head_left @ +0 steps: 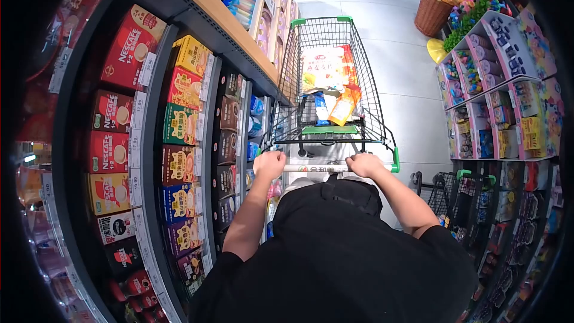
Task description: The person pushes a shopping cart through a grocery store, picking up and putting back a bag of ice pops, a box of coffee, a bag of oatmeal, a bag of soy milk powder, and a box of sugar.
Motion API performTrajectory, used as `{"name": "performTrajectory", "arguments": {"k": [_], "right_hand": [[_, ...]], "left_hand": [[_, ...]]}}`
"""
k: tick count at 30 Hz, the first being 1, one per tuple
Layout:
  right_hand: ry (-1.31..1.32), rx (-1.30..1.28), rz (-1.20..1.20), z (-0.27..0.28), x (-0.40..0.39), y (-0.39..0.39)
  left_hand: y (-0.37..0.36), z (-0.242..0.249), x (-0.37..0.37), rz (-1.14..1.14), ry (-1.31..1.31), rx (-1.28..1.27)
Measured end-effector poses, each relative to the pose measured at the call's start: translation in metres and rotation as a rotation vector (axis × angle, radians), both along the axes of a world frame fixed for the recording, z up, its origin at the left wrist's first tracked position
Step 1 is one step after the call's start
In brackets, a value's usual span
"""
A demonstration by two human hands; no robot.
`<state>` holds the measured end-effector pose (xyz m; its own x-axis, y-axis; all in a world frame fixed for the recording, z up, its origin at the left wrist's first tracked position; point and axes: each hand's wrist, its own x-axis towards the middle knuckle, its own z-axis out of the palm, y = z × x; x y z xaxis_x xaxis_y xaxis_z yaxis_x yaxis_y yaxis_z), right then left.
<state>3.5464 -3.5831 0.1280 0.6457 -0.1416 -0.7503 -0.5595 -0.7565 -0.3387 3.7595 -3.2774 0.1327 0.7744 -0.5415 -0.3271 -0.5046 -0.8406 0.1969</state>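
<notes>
A wire shopping cart (372, 84) with green corner pieces stands in front of me. My left hand (269, 165) is wrapped round the left end of its pale handle (299, 168). Toward the handle's right part, my right hand (366, 165) grips it too. Inside the cart lies a large white and red bag (323, 69) with printed characters. Nearer to me in the basket are an orange packet (345, 105) and a blue and white packet (321, 107).
Shelves of coffee boxes (179, 125) run close along the left side. At the right are a display of small packaged goods (481, 101), a wicker basket (433, 15) and another cart (445, 194). Grey floor tiles (394, 66) stretch ahead.
</notes>
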Motion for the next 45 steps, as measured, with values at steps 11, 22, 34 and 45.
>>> {"name": "performTrajectory", "arguments": {"k": [11,22,34,45], "right_hand": [[-0.075,-0.073,-0.078,-0.013,0.003,0.004],[0.028,-0.089,-0.105,0.001,-0.008,0.023],[-0.483,-0.588,-0.382,-0.016,-0.102,0.125],[-0.325,-0.519,-0.33,-0.015,-0.184,0.21]], "left_hand": [[-0.001,-0.002,0.009,0.024,0.021,0.009],[0.021,-0.002,-0.009,-0.023,0.018,-0.047],[0.084,-0.003,-0.078,-0.059,-0.002,-0.083],[0.169,-0.012,-0.154,-0.054,0.029,-0.126]]}}
